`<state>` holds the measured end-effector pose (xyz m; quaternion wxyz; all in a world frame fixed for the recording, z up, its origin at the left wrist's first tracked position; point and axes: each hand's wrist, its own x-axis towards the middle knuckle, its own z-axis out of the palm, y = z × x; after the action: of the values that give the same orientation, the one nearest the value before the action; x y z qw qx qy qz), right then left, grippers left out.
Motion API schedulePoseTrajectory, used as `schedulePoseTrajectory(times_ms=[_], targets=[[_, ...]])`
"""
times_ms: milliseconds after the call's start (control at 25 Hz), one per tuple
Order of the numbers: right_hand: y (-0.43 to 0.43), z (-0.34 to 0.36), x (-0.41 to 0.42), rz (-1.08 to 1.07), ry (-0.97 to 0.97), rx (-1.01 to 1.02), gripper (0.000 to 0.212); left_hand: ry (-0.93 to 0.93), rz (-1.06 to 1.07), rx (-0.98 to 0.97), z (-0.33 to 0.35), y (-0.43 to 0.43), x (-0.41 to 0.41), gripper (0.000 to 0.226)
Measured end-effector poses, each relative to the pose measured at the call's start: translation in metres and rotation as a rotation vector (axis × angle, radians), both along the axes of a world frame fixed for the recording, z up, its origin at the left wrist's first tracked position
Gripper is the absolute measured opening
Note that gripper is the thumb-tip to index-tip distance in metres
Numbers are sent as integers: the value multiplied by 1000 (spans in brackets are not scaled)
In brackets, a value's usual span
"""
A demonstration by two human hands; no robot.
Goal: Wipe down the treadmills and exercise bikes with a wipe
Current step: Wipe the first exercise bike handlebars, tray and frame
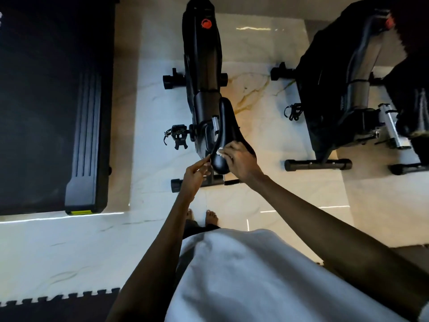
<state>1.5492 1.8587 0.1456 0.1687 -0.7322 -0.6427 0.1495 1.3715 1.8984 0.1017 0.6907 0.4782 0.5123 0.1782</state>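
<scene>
**Current position.** The wipe (220,151) lies on the rear left part of the saddle (228,126) of the middle exercise bike (202,66). It is mostly hidden under the right hand (239,159), and only a small white patch shows at the fingertips. The right fingers (228,156) are bent over the wipe and grasp it against the saddle surface.

**Left hand.** The left hand (193,175) is just beside the saddle's rear left rim, with its fingertips reaching up to the edge. Whether they pinch the rim or only touch it cannot be told. It carries no wipe.

**Governing relation.** The saddle's long axis runs away from the person. The wide rear end is nearest the body and the narrow nose points forward toward the frame and the red knob (206,23). The wipe sits at the near end, so the unwiped length probably lies ahead of the right fingers, along that axis. The right hand is the working hand, and the left appears placed to steady the seat.

**Next stroke, as judged.** Push forward toward the nose, then return along the right flank.

**Remaining work.** The treadmill (46,89) lies well apart to the left, and a second bike (343,89) stands to the right, both on the marble floor (255,54).
</scene>
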Motion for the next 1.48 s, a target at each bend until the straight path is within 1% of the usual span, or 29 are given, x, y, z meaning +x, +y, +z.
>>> schedulePoseTrajectory(times_ms=[120,200,240,320,400,520,640,840,960,1040,1160,1240,1360,1480], targets=[[-24,-8,-13,64,13,32,22,-13,-2,-23,-5,11,-3,30],[-32,-10,-13,96,-26,57,23,34,-40,20,-6,14,-3,30],[-35,-10,-10,88,-54,80,23,82,-62,78,-3,15,-1,32],[-42,-8,-2,0,-53,114,21,161,-135,208,5,13,6,40],[-43,-5,6,-107,-14,119,19,191,-192,272,17,7,13,50],[-20,4,18,-209,53,40,20,166,-159,291,19,-5,18,59],[-4,6,26,-249,117,26,20,213,-115,333,18,-15,19,57],[-55,-7,29,-196,113,125,18,267,-127,337,19,-14,24,56],[-77,-17,47,-158,216,130,19,327,-92,307,27,-18,34,59],[-74,-20,58,-118,301,90,20,370,-42,295,29,-27,44,65],[-50,-18,74,-154,412,75,21,425,59,254,28,-35,58,70],[-37,-19,85,-147,431,61,21,468,119,220,33,-42,67,69],[-50,-23,93,-5,407,84,20,552,175,231,37,-53,75,63],[-77,-25,100,69,459,106,21,571,213,222,36,-59,78,63]])
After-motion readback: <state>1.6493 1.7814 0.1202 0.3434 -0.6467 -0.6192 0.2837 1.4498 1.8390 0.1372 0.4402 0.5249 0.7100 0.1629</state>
